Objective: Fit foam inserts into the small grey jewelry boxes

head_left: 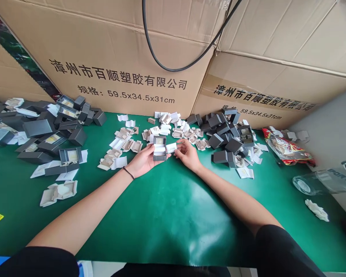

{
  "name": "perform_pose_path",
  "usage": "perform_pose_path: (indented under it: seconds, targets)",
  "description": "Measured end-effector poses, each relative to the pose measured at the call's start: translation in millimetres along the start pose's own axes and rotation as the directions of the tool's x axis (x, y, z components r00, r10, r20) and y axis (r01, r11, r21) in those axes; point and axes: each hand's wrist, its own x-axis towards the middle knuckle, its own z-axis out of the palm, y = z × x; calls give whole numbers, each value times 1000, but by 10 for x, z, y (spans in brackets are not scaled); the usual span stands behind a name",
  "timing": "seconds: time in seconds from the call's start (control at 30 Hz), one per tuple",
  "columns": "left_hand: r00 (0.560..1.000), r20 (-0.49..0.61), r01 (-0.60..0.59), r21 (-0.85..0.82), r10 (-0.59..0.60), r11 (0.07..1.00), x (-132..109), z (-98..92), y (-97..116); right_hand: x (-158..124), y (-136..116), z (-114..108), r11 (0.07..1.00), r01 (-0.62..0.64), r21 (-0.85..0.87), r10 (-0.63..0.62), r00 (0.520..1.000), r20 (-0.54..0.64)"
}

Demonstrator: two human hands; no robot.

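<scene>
My left hand (145, 161) is closed around a small dark jewelry box (160, 154). The lid of the box stands up, and its inside is white. Between the thumb and fingers of my right hand (188, 154) is a small white printed card (171, 148), held just right of the box. Behind my hands lie several small folded cardboard inserts (178, 132) and white slips. A heap of dark boxes (226, 130) lies to the right of my right hand.
Another pile of dark boxes (46, 130) covers the left side of the green table (161, 223). Large cartons (118, 50) stand along the back, with a black cable (175, 70) hanging before them. At right are a snack bag (286, 148), a clear bottle (320, 182) and a crumpled tissue (317, 210).
</scene>
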Motion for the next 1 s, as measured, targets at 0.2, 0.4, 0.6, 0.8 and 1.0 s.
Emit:
perform_pose_path:
  seconds: [0.2, 0.4, 0.6, 0.8, 1.0]
  targets:
    - [999, 17, 37, 46, -37, 998, -9, 24, 19, 3, -47, -37, 969, 145, -200, -168, 980, -104]
    - [1000, -2, -7, 134, 7, 991, -21, 51, 2, -55, -122, -1, 848, 357, -391, -440, 886, -146]
    - [1000, -19, -12, 193, 16, 981, -11, 27, -19, -95, -116, 44, 806, 432, -404, -490, 871, -46]
    - [1000, -4, -16, 216, 18, 976, -33, 65, -4, -108, -116, 44, 798, 435, -417, -495, 868, -40]
    - [999, -1, -38, 240, 40, 970, -29, 93, -26, -83, -153, 34, 812, 414, -412, -482, 873, -73]
